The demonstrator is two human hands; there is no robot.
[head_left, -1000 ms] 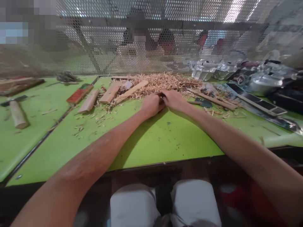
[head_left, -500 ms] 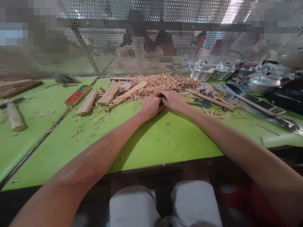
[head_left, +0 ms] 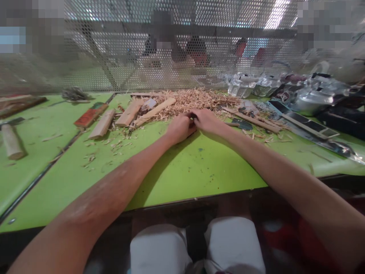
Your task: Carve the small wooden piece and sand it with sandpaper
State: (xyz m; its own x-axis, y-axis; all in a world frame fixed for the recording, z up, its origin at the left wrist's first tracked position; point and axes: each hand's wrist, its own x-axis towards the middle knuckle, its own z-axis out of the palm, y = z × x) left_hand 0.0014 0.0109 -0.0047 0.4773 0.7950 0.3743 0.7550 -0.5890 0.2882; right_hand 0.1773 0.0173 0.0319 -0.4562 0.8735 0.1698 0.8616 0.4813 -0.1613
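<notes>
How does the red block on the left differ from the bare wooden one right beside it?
Colour: the red block is red-orange with a green far end; the bare wooden block is pale all over.
Place: the red block lies at the dark seam; the bare wooden block lies right of it, its near end closer to the wearer.
Both lie slanted on the green table.

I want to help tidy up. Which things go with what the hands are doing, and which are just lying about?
Probably part of the job:
left hand and right hand, close together; I can't see what, if anything, they hold
wood shavings just beyond them
pale wood pieces, perhaps

Probably just lying about, untouched:
wooden-handled tool
red-and-green block
shiny metal things on the right
</notes>
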